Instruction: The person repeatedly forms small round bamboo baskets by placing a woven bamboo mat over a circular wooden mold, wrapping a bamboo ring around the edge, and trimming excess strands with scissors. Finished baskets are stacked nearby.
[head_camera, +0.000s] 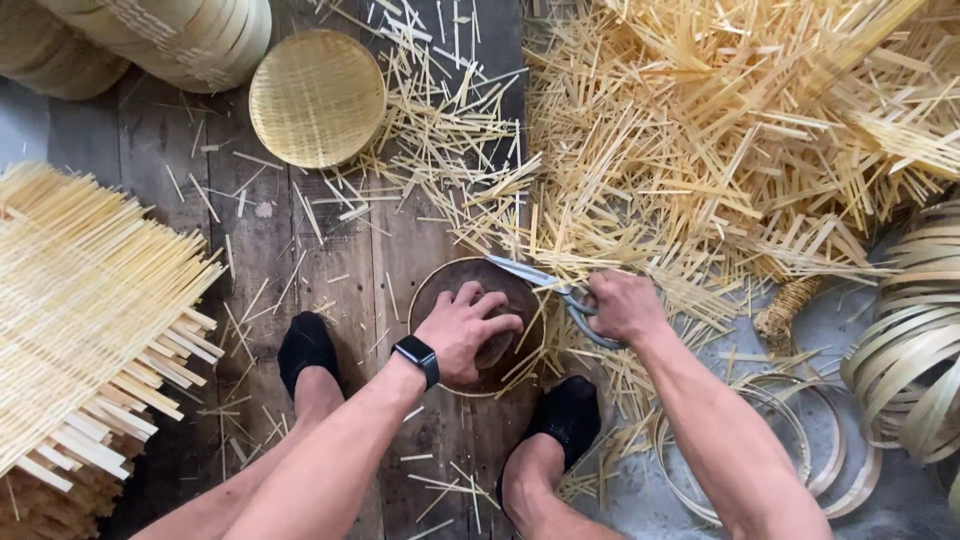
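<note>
My left hand (466, 325), with a black watch on the wrist, presses flat on a round dark disc (440, 280) that lies on the wooden floor between my two black-socked feet. My right hand (622, 303) grips the handles of metal scissors (535, 275). The open blades point left and meet the disc's upper right edge, where pale bamboo strips stick out from under it.
A big heap of cut bamboo strips (720, 130) fills the upper right. A round woven lid (317, 97) lies at the top, woven mats (80, 290) are stacked at left, thin bamboo hoops (800, 440) and coiled strips (915, 330) lie at right.
</note>
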